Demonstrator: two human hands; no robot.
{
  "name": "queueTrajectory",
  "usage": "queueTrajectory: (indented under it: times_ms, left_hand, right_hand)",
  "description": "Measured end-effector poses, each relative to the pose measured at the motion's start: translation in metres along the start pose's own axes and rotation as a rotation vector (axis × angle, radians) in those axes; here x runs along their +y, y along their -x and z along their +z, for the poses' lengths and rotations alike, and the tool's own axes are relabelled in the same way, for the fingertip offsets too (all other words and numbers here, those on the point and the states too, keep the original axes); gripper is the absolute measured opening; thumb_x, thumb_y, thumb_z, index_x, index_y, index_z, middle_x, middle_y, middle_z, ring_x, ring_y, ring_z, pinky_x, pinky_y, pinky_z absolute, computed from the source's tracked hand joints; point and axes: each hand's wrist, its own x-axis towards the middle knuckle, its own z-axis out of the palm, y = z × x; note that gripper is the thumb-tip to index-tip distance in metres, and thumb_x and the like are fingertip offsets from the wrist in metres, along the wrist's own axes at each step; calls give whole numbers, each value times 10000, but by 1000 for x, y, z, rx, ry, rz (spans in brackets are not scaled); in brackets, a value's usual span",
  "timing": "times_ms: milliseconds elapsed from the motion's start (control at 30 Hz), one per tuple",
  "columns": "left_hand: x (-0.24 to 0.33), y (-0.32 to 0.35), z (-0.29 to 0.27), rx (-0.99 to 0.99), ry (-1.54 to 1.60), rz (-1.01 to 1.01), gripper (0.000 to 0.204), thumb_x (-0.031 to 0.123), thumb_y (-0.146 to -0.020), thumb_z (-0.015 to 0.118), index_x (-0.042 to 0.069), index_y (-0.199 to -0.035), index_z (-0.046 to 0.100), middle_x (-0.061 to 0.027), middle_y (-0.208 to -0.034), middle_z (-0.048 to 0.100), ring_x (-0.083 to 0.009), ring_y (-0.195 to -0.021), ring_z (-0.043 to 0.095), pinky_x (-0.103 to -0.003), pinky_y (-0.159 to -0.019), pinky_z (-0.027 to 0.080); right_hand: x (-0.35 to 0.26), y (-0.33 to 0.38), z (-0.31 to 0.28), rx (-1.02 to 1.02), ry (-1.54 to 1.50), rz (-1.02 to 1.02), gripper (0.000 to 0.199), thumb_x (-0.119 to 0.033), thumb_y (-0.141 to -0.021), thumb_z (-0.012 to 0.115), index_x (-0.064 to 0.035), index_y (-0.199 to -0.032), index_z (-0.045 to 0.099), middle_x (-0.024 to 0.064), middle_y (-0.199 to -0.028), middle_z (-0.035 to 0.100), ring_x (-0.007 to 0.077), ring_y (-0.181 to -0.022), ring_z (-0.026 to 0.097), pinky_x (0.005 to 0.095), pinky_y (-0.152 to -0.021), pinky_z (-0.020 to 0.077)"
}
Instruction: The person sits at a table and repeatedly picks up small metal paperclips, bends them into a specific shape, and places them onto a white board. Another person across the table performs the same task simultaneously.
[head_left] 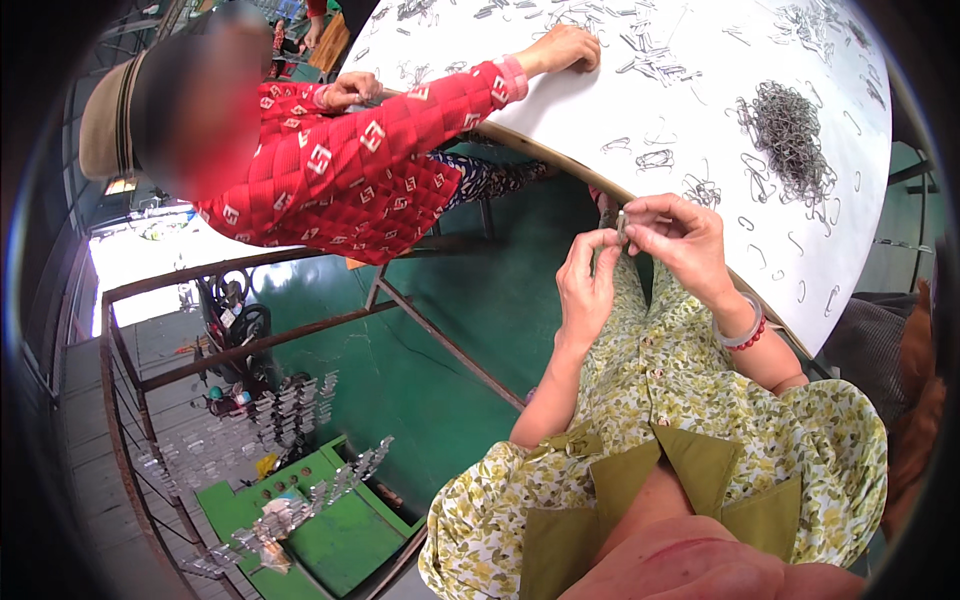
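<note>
Just off the table's edge, my left hand [587, 290] and my right hand [684, 242] meet, fingertips pinched on a small metal clip [622, 226]. Its exact shape is mostly hidden by the fingers. A white bracelet and a red one circle my right wrist. Beyond my right hand, a small cluster of bent wire clips [702, 190] lies on the white tabletop [690, 125]. Farther right rises a dense, dark heap of similar wire pieces [790, 135], with single hooks scattered around it.
A person in a red patterned jacket [370, 150] works at the table's left side, one hand [565, 48] resting among clips. Left of me stand a rusty metal frame [270, 350] and a green box-like surface [350, 530] with metal parts. The floor [400, 380] is green.
</note>
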Motion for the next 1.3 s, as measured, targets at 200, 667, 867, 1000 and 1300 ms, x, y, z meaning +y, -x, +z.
queueTrajectory:
  times_ms: [200, 667, 867, 1000, 1300]
  left_hand:
    - [-18, -20, 6, 86, 286, -103, 275, 170, -973, 513, 12, -1198, 514, -121, -1145, 611, -190, -1023, 594, -300, -833, 486]
    - [-117, -319, 130, -99, -680, 17, 303, 232, -879, 588, -50, -801, 662, -242, -877, 659, -417, -814, 644, -496, -766, 496]
    - [-112, -278, 108, -309, -794, 85, 163, 4, -834, 543, -62, -981, 570, -241, -1037, 571, -385, -1010, 566, -474, -811, 505]
    - [-117, -245, 58, -202, -456, 92, 157, 35, -873, 525, -41, -1004, 568, -224, -978, 602, -366, -939, 589, -447, -791, 479]
    - [-7, -132, -26, -96, 168, -115, 152, 98, -933, 553, -40, -990, 585, -88, -889, 650, -110, -757, 613, -266, -698, 504]
  right_hand:
    - [-13, -4, 0, -11, 61, 53, 194, 124, -782, 638, 63, -964, 670, 67, -793, 620, 109, -690, 640, 199, -589, 528]
    - [-14, -6, -10, -33, 171, 84, 185, 65, -776, 660, 18, -951, 698, 68, -816, 676, 91, -678, 641, 207, -600, 514]
    - [-19, -11, -5, -45, 213, 113, 176, 61, -773, 658, 8, -934, 703, 59, -825, 676, 88, -683, 631, 211, -594, 506]
    - [-20, -13, 4, -51, 242, 46, 164, 67, -766, 660, 15, -915, 704, 61, -817, 672, 88, -703, 620, 209, -624, 499]
    - [-13, -9, 12, 98, 235, 22, 176, 77, -788, 651, 21, -949, 694, 27, -826, 660, 69, -730, 609, 190, -650, 483]
